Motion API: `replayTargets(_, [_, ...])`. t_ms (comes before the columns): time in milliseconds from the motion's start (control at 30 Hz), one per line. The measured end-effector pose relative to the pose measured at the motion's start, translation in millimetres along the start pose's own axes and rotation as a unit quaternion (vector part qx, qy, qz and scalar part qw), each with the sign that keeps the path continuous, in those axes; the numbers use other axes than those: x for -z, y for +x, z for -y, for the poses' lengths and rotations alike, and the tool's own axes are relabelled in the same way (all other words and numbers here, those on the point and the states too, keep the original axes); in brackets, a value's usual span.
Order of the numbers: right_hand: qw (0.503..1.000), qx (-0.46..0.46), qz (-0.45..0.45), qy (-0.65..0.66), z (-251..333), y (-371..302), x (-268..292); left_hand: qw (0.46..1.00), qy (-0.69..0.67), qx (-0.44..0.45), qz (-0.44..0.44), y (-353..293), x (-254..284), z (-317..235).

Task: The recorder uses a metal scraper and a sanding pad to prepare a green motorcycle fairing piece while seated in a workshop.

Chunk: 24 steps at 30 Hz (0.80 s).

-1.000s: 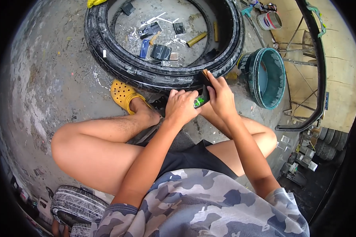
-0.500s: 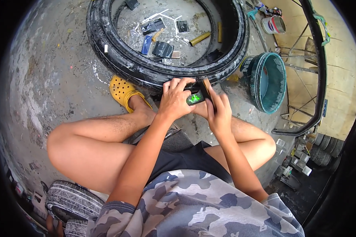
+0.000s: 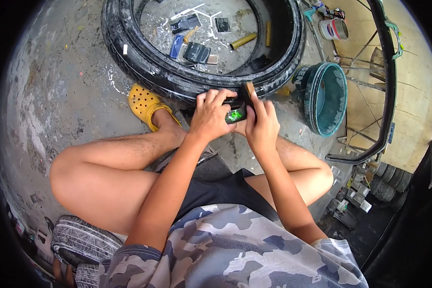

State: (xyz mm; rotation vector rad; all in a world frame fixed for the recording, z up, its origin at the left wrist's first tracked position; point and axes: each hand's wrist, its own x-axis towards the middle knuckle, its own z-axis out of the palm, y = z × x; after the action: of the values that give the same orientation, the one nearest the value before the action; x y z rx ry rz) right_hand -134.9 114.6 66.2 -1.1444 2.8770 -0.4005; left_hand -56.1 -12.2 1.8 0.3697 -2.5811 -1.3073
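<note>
In front of the tyre (image 3: 161, 77), my left hand (image 3: 209, 115) is closed around a small dark block (image 3: 235, 115) with a bright green patch on its face. My right hand (image 3: 264, 126) pinches a thin flat piece (image 3: 249, 95), dark on one side with a tan edge. It stands on edge against the right end of the block, and I cannot make out its exact kind. My fingers hide parts of both. The black tyre lies on its side just beyond my hands, its surface smeared with white.
Inside the tyre ring lie black blocks (image 3: 197, 53), a blue block (image 3: 176, 46) and brass-coloured tubes (image 3: 243, 42). A teal bucket (image 3: 332, 98) stands to the right, near a bent black frame (image 3: 386, 110). More tyres (image 3: 84, 240) lie at lower left. A yellow clog (image 3: 144, 103) covers my left foot.
My right hand and the flat piece have shifted slightly left and up in view. Both hands keep their holds. The whole view has tilted a little.
</note>
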Motion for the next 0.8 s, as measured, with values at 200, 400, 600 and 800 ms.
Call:
replayTargets(200, [0.996,-0.007,0.016,0.09,-3,-43,10,1.0,0.006,-0.003,0.012,1,-4,4])
replayTargets(400, [0.999,-0.014,0.015,0.029,11,-11,1,1.0,-0.016,-0.002,-0.008,-3,-2,6])
replayTargets(600, [1.0,0.004,-0.011,0.009,2,8,-6,1.0,-0.014,-0.006,-0.01,0,-2,1])
replayTargets(800, [0.995,0.018,-0.005,0.096,3,-48,3,1.0,-0.003,0.007,0.005,-4,-6,6])
